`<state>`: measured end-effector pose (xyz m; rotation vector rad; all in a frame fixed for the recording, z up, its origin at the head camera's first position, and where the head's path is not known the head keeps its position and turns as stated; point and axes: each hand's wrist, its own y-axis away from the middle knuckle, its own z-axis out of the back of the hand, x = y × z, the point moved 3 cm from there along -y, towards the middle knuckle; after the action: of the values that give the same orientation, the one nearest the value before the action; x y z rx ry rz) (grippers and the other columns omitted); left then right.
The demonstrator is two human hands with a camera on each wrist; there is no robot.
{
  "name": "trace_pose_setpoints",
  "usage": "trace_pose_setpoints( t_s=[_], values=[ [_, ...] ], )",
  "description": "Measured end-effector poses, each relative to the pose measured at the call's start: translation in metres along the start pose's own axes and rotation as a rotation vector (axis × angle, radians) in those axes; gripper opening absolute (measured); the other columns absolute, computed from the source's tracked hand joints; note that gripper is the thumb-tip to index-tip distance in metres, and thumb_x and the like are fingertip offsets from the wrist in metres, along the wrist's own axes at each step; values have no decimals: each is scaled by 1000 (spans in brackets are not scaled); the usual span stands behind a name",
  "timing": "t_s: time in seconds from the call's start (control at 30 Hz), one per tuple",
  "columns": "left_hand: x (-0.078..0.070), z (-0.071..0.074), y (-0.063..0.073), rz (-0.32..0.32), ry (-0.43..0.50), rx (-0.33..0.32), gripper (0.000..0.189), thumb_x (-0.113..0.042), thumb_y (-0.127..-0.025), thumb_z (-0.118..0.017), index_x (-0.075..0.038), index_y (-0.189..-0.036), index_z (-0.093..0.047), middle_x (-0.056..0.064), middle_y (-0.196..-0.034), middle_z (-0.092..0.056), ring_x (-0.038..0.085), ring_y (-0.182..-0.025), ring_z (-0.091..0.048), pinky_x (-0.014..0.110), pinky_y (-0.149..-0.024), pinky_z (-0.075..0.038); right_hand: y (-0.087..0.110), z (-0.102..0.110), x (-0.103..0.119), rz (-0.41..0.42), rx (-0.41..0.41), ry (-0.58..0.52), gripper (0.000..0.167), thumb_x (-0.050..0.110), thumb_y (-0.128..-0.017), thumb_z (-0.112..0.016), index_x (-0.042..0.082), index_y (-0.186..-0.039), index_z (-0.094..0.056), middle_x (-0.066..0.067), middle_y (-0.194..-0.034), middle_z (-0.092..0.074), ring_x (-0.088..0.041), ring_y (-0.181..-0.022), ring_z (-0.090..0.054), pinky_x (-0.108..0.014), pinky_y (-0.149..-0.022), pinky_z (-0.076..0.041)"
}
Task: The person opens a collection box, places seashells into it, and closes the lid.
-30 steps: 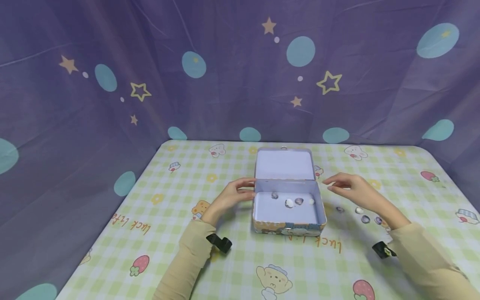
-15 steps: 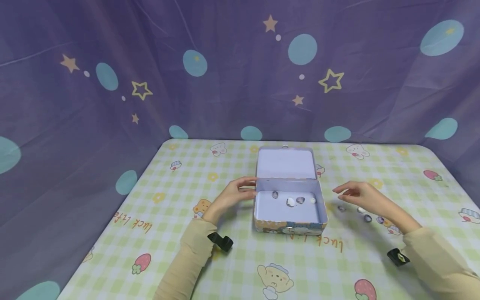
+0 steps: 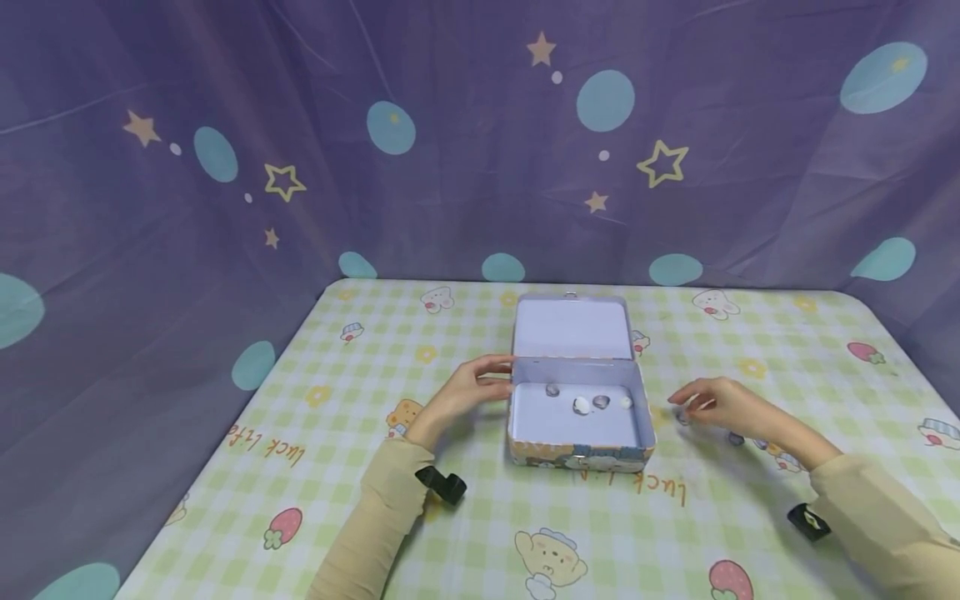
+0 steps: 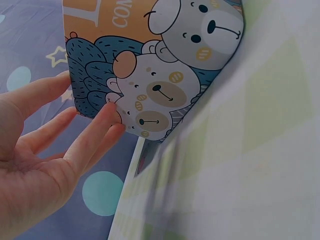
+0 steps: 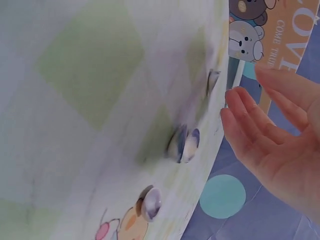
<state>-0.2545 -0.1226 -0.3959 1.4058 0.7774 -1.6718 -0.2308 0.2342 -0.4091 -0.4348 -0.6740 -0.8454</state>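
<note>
A tin box [image 3: 577,454] with bear pictures stands on the table with its lid [image 3: 573,328] raised. Several small seashells lie on its floor, among them a white shell [image 3: 581,406] and a purplish shell [image 3: 602,402]. My left hand [image 3: 465,392] rests its outstretched fingertips against the box's left side [image 4: 145,75]. To the right of the box, my right hand [image 3: 723,404] hovers low with slightly bent fingers, holding nothing. Below its fingertips is a shell [image 5: 213,81] on the cloth. More shells [image 5: 177,144] sit beside it, partly hidden under the hand in the head view.
A green-checked tablecloth [image 3: 420,550] with cartoon prints covers the table. Purple curtains [image 3: 465,192] with stars and dots hang behind and at the sides. Each wrist wears a small black camera, such as the left camera [image 3: 442,483].
My right hand has moved away from the box's right edge, rightward and then down toward the shells on the cloth. The left hand has stayed at the box's side.
</note>
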Motion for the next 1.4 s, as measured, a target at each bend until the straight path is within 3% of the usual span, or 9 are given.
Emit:
trace_pose_setpoints(
  t_s=[0.1,0.33,0.97,1.4],
  values=[
    [-11,-3,4,11,4,9,50,1,-84,-56,7,-130,-36,30,-128,-39,41,-113,-44,32,-88,-47,0,-1,-1,17,19,10,22,-5,-76,-61,-10,-97,-60,-23,-93,-62,-14,-77,-61,-24,-65,-53],
    [-11,-3,5,14,10,8,50,0,-84,-56,6,-130,-37,30,-128,-39,41,-113,-43,32,-87,-48,-3,-3,-4,-57,57,26,24,1,-74,-66,-6,-97,-62,-18,-93,-63,-23,-80,-61,-27,-68,-54],
    [-9,-4,4,12,58,12,52,1,-83,-56,8,-130,-35,32,-127,-38,45,-115,-40,32,-87,-48,-11,-7,-12,-137,112,67,23,2,-70,-68,0,-93,-66,-6,-87,-61,-10,-71,-55,-21,-59,-49],
    [-11,-3,5,14,54,6,51,0,-83,-57,7,-129,-36,31,-127,-38,45,-115,-40,31,-87,-48,-13,-9,-12,-98,115,66,17,1,-68,-70,2,-85,-67,1,-78,-57,-6,-68,-50,-20,-57,-47]
  ],
)
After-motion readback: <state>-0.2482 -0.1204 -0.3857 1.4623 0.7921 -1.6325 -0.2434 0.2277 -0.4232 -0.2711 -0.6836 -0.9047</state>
